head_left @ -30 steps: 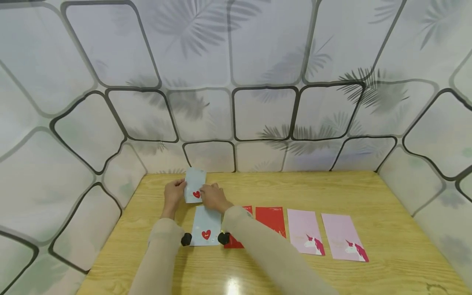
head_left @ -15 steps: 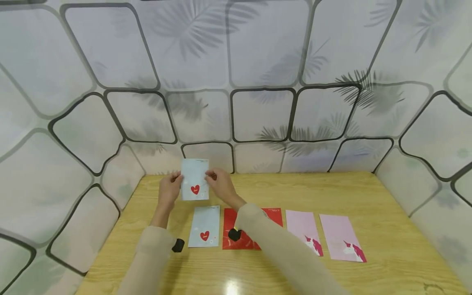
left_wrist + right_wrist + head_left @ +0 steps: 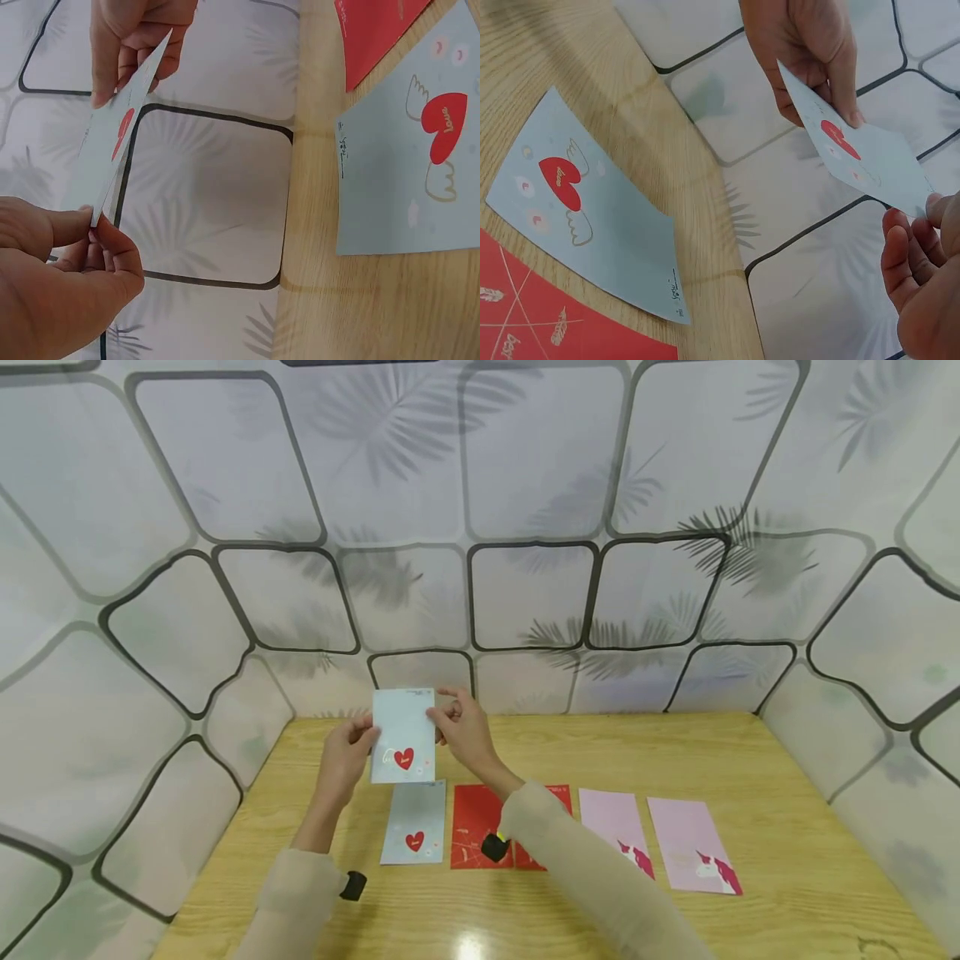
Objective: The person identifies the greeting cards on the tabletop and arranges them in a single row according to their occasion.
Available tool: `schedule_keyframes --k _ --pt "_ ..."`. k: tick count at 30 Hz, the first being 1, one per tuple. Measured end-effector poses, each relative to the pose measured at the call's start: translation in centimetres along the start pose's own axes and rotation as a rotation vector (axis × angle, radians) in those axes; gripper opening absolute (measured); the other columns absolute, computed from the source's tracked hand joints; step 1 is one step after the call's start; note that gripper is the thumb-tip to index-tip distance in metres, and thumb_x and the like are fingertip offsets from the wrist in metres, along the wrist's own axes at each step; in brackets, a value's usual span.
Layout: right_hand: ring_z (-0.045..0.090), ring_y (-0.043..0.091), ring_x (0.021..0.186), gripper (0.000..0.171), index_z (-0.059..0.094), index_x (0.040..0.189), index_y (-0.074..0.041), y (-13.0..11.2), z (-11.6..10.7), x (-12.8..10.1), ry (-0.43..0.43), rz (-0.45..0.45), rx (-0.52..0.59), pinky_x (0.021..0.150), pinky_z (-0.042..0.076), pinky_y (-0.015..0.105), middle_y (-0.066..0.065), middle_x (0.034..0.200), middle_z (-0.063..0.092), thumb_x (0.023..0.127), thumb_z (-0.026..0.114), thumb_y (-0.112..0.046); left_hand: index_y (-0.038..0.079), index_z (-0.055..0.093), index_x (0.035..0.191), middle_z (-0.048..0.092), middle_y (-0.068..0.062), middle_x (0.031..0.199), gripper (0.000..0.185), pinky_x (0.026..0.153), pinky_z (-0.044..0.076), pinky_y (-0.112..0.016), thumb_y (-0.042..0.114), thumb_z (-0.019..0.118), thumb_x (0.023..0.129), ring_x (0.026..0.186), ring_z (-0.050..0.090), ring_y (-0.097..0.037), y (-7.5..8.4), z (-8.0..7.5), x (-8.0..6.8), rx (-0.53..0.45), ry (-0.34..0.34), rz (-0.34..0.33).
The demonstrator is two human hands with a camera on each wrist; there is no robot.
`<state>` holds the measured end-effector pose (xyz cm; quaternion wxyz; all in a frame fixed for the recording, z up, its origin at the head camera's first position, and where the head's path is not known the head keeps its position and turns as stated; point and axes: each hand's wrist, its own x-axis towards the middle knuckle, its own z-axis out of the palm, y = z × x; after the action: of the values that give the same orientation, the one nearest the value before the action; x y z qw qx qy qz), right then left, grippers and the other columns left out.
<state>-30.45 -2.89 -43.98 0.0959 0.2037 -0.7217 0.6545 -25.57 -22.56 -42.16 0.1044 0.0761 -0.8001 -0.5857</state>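
Observation:
A pale blue card (image 3: 397,720) with a red winged heart is held up above the far left part of the table, facing me. My left hand (image 3: 343,762) pinches its left edge between thumb and fingers, seen closely in the left wrist view. On the opposite edge, my right hand (image 3: 467,731) pinches the card near its upper corner; the right wrist view shows thumb (image 3: 934,206) and fingertips there. Below it a matching blue card (image 3: 415,810) lies flat, its top edge overlapped by the raised card in the head view.
Right of the flat blue card lie two red cards (image 3: 474,814), the farther one partly hidden by the right sleeve (image 3: 555,835). Two pink unicorn cards (image 3: 611,814) lie further right on the wooden table (image 3: 810,860). A patterned curtain (image 3: 540,593) rises behind the table.
The blue card came up from the table's far edge and now faces me upright, nearer and a little to the right. My right hand moved from its heart to its right edge.

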Motion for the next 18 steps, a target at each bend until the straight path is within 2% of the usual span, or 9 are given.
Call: schedule_keyframes --k 2,5,9,12,16,18 --pt "0.061 0.039 0.058 0.038 0.059 0.136 -0.001 -0.1 -0.2 -0.2 -0.006 -0.017 -0.009 0.056 0.057 0.036 0.021 0.075 0.064 0.101 0.068 -0.011 -0.009 0.063 0.128 0.064 -0.019 0.112 0.030 0.072 0.049 -0.015 0.011 0.058 0.106 0.087 0.058 -0.012 0.0 -0.1 -0.3 0.004 -0.011 0.004" --pt "0.059 0.029 0.054 0.035 0.062 0.135 0.000 -0.4 -0.4 -0.7 -0.015 -0.034 -0.004 0.054 0.054 0.032 0.024 0.074 0.063 0.102 0.066 -0.011 -0.009 0.063 0.126 0.065 -0.019 0.110 0.029 0.071 0.049 -0.016 0.010 0.059 0.106 0.087 0.058 -0.013 0.1 -0.3 -0.8 0.013 -0.028 0.016" --pt "0.057 0.017 0.052 0.031 0.065 0.131 0.001 -0.7 -0.6 -1.2 -0.017 -0.036 -0.007 0.053 0.054 0.035 0.022 0.071 0.062 0.104 0.064 -0.012 -0.008 0.063 0.127 0.065 -0.018 0.110 0.029 0.073 0.050 -0.019 0.011 0.059 0.106 0.089 0.058 -0.015 0.4 -0.6 -1.4 0.019 -0.059 0.014" --pt "0.058 0.023 0.051 0.025 0.068 0.124 0.002 -0.8 -0.8 -1.5 -0.010 -0.035 0.011 0.052 0.053 0.034 0.019 0.068 0.061 0.104 0.064 -0.013 -0.007 0.062 0.129 0.063 -0.017 0.110 0.030 0.075 0.050 -0.020 0.012 0.058 0.106 0.091 0.057 -0.016 0.5 -0.7 -1.8 0.023 -0.083 0.004" --pt "0.059 0.043 0.053 0.019 0.072 0.111 0.002 -1.0 -0.9 -1.8 0.001 -0.046 0.053 0.048 0.051 0.030 0.020 0.067 0.059 0.105 0.063 -0.014 -0.007 0.061 0.130 0.063 -0.016 0.110 0.031 0.076 0.051 -0.019 0.012 0.058 0.107 0.092 0.057 -0.017 0.5 -0.8 -2.2 0.025 -0.110 0.003" --pt "0.058 0.048 0.056 0.018 0.072 0.106 0.002 -1.0 -1.0 -1.9 0.003 -0.045 0.065 0.047 0.051 0.029 0.023 0.068 0.059 0.105 0.063 -0.014 -0.008 0.061 0.130 0.063 -0.016 0.110 0.030 0.076 0.051 -0.018 0.011 0.058 0.106 0.092 0.058 -0.016 0.5 -0.9 -2.4 0.022 -0.120 0.006"
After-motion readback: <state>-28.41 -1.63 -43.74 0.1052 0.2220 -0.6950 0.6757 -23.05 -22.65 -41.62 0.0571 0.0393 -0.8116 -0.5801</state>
